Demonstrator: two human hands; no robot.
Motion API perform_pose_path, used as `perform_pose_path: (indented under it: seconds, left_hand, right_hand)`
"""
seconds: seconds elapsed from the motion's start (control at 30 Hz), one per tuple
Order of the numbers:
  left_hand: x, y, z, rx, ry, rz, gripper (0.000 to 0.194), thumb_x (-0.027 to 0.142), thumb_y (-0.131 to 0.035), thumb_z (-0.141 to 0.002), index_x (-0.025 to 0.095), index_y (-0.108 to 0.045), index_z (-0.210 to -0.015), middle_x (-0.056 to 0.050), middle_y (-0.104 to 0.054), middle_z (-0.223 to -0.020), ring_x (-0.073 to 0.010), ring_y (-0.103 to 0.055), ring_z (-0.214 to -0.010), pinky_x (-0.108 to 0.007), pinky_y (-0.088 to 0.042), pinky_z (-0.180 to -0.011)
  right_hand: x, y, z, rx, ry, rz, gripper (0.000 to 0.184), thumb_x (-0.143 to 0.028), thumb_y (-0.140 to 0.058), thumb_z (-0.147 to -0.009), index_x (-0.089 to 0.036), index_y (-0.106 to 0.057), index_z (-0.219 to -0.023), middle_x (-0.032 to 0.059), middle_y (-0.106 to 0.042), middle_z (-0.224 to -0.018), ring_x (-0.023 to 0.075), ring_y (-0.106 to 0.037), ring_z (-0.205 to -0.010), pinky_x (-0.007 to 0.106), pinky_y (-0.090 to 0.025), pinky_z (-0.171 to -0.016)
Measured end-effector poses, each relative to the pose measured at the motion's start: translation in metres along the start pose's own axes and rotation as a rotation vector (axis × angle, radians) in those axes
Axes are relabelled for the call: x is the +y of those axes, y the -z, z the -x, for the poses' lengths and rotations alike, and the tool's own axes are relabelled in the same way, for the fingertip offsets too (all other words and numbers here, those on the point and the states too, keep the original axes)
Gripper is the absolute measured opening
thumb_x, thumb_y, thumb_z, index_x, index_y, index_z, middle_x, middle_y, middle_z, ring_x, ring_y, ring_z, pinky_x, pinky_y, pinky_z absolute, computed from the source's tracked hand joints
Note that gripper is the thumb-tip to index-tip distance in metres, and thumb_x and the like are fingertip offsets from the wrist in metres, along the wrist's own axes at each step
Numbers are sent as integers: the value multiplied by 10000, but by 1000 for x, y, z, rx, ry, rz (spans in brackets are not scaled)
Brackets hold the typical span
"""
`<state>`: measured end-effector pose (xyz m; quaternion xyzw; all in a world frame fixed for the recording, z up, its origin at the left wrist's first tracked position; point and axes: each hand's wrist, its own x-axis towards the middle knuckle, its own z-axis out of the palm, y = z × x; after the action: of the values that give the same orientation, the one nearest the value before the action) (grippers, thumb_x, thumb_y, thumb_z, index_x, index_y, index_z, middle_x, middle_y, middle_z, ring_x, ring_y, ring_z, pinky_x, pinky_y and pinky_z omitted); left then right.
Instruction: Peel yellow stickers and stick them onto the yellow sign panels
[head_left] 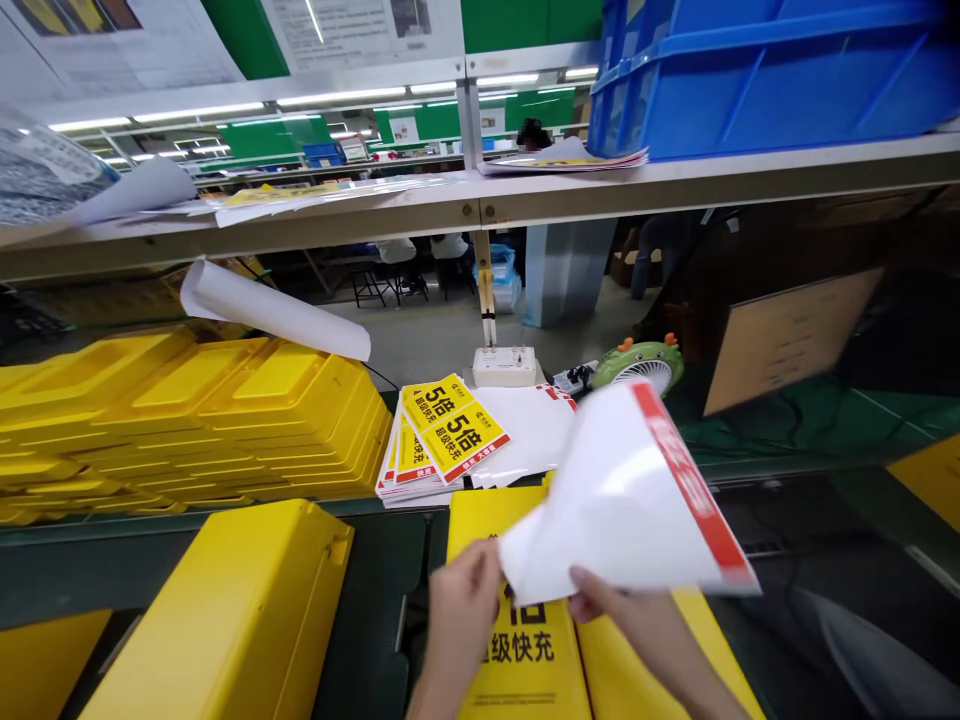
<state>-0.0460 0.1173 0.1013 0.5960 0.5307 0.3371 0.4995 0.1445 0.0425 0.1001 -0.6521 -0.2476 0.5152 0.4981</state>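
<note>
A white sheet with a red strip is lifted and bent above the yellow cases, partly blurred. My left hand pinches its narrow left corner, fingers closed. At the sheet's lower edge, my right hand grips it between thumb and fingers. Beneath both hands lies a yellow case with black printed characters, partly covered by the sheet and my left hand. Another yellow surface adjoins it on the right, under my right forearm. Behind the cases rests a stack of yellow printed labels.
Nested yellow plastic shells are piled at left, with a rolled white sheet on top. A plain yellow case stands nearer. Behind are a white control box and green fan. A blue bin sits on the shelf.
</note>
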Motion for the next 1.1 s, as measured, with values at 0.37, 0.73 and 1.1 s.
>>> perform_pose_path:
  seconds: [0.37,0.73,1.1]
  left_hand:
    - [-13,132,-13,929,267,403,247,332,-699,-674,162,-676,-852,-40,-691,-860,-168,-650,-845,-289,-498,-896]
    - [21,73,-24,1230,-278,94,276,356,-576,-801,161,-663,-976,-73,-679,-947,-254,-626,-950,-439,-474,-949]
    - [15,-54,27,150,-578,-342,559,617,-272,-839,311,-480,-1258,-96,-259,-1467,-358,-166,-1355,-624,-134,-1064]
  right_hand:
    - [-23,94,-222,391,14,-157,178,-282,-567,-840,-136,-529,-744,-31,-554,-625,78,-555,-568,215,-505,-532]
    - [-53,-35,-192,-263,-98,553,287,-387,-624,-781,-104,-641,-731,86,-691,-789,207,-635,-882,360,-461,-861]
    - [-37,30,-19,-292,186,-120,433,-455,-583,-780,-192,-599,-1124,102,-653,-1088,240,-564,-1068,375,-460,-899]
